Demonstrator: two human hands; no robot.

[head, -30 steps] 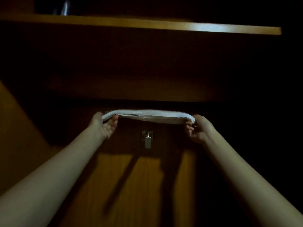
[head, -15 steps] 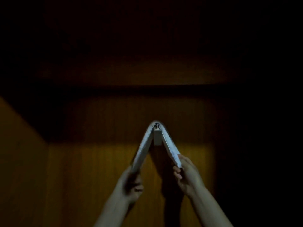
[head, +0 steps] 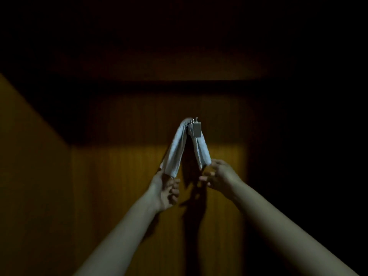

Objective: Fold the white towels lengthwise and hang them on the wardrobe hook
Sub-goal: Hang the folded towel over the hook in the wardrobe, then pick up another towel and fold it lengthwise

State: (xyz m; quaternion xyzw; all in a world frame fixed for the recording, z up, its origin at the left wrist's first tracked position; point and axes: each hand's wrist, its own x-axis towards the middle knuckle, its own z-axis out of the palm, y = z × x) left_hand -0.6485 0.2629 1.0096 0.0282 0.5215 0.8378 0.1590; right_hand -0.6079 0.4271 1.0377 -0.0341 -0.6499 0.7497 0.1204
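Note:
A folded white towel [head: 176, 150] is draped over the metal wardrobe hook [head: 196, 129], and its two ends hang down in an inverted V. My left hand [head: 166, 189] is just under the left end. Its fingers are loosely curled and apart, and the towel's corner touches the top of the hand. My right hand [head: 218, 176] is beside the lower right end with its fingers spread, holding nothing. Both arms reach up from the bottom of the view.
The hook is fixed to the wooden back panel [head: 123, 186] of a dim wardrobe. A wooden side wall [head: 29, 156] slants in at the left. A dark shelf underside [head: 159, 68] spans above the hook. The right side is in deep shadow.
One second ago both hands held the towel stretched flat above the hook. They lowered it over the hook, the ends dropped down, and the fingers have now loosened from the ends.

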